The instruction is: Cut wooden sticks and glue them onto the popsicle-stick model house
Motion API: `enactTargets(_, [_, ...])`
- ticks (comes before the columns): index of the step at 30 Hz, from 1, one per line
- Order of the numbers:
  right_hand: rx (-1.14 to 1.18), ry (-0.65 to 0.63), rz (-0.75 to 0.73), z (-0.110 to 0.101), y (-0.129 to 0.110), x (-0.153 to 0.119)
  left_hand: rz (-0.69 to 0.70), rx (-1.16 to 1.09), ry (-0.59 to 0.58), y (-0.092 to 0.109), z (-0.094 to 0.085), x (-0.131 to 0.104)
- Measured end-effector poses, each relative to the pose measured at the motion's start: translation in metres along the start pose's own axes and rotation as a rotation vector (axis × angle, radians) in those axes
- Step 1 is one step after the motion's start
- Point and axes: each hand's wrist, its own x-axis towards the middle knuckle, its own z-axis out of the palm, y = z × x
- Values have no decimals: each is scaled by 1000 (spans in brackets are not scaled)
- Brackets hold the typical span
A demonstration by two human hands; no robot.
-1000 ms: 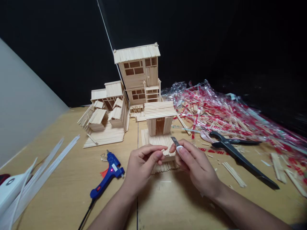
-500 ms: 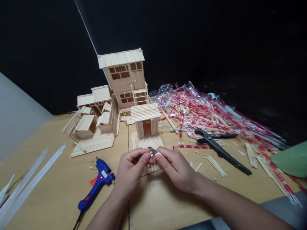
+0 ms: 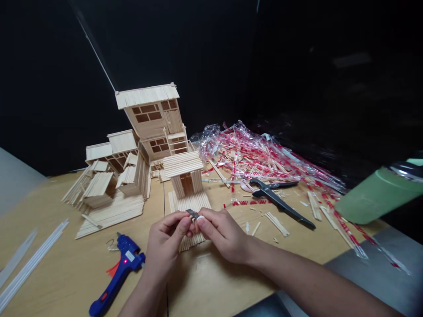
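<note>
My right hand [image 3: 228, 235] is closed on a small craft knife, its grey blade [image 3: 192, 214] pointing left between my hands and a white bit showing at my thumb. My left hand [image 3: 165, 242] has its thumb and fingers pinched together close to the blade; what they hold is too small and covered to make out. Both hands are above the front of a slatted stick base [image 3: 188, 203]. On that base stands a little wooden hut [image 3: 183, 166] with a sloped stick roof.
Behind stands a larger stick house [image 3: 145, 127], with low sheds [image 3: 112, 143] on its left. A blue glue gun [image 3: 124, 264] and white glue sticks [image 3: 36, 264] lie left. To the right are black-handled shears [image 3: 280, 204], stick wrappers [image 3: 254, 152] and a green bottle [image 3: 370, 198].
The view has swung right and tilted slightly, so the models and tools appear further left and more of the green bottle shows. My hands keep nearly the same pose around the blade.
</note>
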Motion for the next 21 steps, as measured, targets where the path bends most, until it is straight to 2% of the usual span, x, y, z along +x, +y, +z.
enactTargets(7, [85,-6,10,2,0,-2,-16,-64,-48,4,4,-2])
enactTargets(16, [56,-8,19,3,3,-5,-20,-48,-53,8,5,-3])
enactTargets(21, [-41,-5,-31,3,3,-5,22,13,-53,13,7,-5])
